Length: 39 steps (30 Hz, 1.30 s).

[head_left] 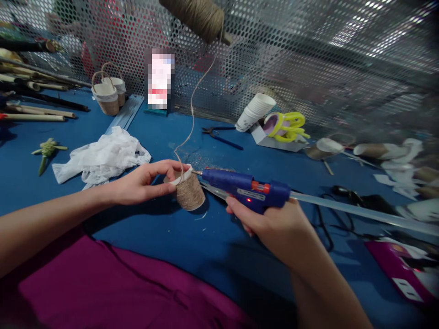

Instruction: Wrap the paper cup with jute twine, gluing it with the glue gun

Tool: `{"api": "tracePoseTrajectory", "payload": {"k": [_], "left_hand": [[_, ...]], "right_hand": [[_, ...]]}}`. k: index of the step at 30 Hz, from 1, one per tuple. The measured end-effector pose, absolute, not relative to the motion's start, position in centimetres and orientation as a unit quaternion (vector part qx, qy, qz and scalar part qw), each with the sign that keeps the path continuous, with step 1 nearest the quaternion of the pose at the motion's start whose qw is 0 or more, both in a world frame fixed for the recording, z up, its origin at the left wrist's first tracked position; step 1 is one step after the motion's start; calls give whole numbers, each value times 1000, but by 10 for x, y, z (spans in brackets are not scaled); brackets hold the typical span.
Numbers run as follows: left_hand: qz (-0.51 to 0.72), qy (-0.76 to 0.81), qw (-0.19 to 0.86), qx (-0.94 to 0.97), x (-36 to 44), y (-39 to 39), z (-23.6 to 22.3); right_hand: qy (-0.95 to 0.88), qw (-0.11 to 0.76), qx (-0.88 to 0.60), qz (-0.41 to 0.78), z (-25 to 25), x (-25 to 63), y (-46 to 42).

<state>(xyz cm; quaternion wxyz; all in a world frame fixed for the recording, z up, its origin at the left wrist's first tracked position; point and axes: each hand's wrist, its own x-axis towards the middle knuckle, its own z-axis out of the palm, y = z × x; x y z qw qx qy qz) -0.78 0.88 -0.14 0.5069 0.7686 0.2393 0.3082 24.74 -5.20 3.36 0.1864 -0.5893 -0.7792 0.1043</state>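
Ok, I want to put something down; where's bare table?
Bare table lies between tray and glue gun, and between twine cup and purple cloth. Crowded: far left, sticks; right, white scraps, magenta box.

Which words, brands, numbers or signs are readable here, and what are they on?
No text can be read.
Side label on the blue glue gun: too small and blurred.
Upright screen: pixelated.
Stacked white cups: faint marks, too blurred.
Magenta object: pale patch, nothing legible.
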Motion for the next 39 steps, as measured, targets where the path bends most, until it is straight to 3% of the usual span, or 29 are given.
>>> {"api": "tracePoseTrajectory", "payload": {"k": [12,18,21,24,32,36,39], "left_hand": [[310,233,498,776,-8,9,0],[306,232,501,776,-6,5,2],[305,233,491,782,-4,3,2],[306,225,485,788,-4,2,3],[301,218,485,791,-2,-4,7],[292,216,489,793,-1,-6,9],[283,213,491,796,0,-9,11]], "right_hand": [[-654,229,-679,244,45,229,-45],[-598,301,-671,319,35,240,-31],[-588,318,-703,242,27,252,-17],[-585,237,-762,146,21,260,0],[-597,179,-775,105,2,267,24],[-620,197,-758,43,6,255,18],[-684,225,-689,80,19,235,4]]}}
